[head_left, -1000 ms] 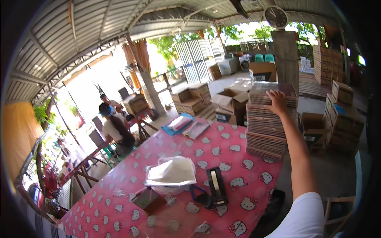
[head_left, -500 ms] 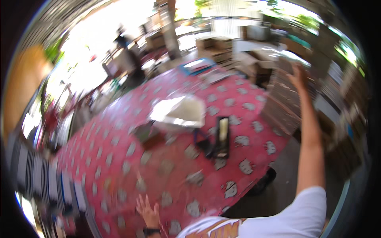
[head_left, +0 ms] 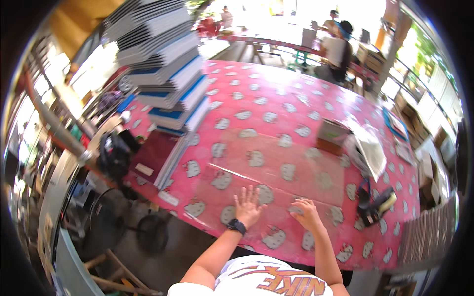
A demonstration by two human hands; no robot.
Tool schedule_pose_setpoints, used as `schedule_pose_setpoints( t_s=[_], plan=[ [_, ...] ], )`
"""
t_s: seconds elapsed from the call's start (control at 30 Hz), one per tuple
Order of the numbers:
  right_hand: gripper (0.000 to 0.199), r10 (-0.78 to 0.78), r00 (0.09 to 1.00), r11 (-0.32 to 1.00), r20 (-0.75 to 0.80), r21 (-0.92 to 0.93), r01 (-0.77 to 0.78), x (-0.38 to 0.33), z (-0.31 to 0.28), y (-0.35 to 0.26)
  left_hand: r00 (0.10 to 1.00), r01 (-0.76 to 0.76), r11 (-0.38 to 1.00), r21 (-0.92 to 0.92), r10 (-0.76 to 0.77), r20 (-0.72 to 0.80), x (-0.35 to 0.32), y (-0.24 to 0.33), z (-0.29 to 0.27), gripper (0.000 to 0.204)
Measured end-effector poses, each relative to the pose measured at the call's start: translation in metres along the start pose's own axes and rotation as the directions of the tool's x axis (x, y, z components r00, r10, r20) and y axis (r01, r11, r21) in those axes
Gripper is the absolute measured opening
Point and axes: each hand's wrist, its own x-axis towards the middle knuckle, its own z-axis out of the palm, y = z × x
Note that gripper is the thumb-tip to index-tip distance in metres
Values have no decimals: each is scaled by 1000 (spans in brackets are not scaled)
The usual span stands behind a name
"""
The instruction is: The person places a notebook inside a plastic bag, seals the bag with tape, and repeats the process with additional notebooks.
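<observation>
My left hand (head_left: 249, 206), with a black watch (head_left: 236, 226) on its wrist, rests with spread fingers near the front of a pink patterned tablecloth (head_left: 247, 76). Beneath it lies what looks like a clear plastic sheet (head_left: 276, 170). To its right, my right hand (head_left: 308, 214) hovers at or just over the same sheet, fingers loosely bent and apart, nothing held. On the left, thick books stand in a tall, uneven stack (head_left: 170, 74). The lowest ones have a dark red cover (head_left: 157, 150); those above show blue covers and white page edges.
A small brown box (head_left: 332, 137) sits right of the sheet, beside a crumpled white plastic bag (head_left: 368, 148). Nearer is a black tool-like object (head_left: 377, 207) with a pale strip. Brown flat pieces (head_left: 427, 232) are piled at the right edge. A person (head_left: 338, 52) sits farther off.
The view has swung left, bringing the book stack in. My right hand has come from the brown pile at the right to the table. My left hand stays low over the cloth, fingers spread.
</observation>
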Motion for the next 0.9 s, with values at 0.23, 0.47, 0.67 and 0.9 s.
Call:
schedule_pose_setpoints(
  t_s=[0.23, 0.47, 0.67, 0.9],
  plan=[
    [39, 69, 911, 582, 406, 726, -367, 120, 154, -114, 845, 90, 923, -375, -270, -462, 16, -191, -105, 58],
    [68, 364, 751, 257, 550, 716, -649, 254, 340, -249, 797, 396, 873, -286, -481, -365, 57, -472, -187, 66],
    [68, 492, 573, 126, 655, 598, -792, 289, 343, -262, 799, 600, 740, -303, -541, 261, 73, -514, -193, 95],
    [83, 518, 670, 274, 531, 639, -718, 259, 310, -286, 871, 487, 554, -676, -371, 323, 26, -477, -191, 68]
  ],
)
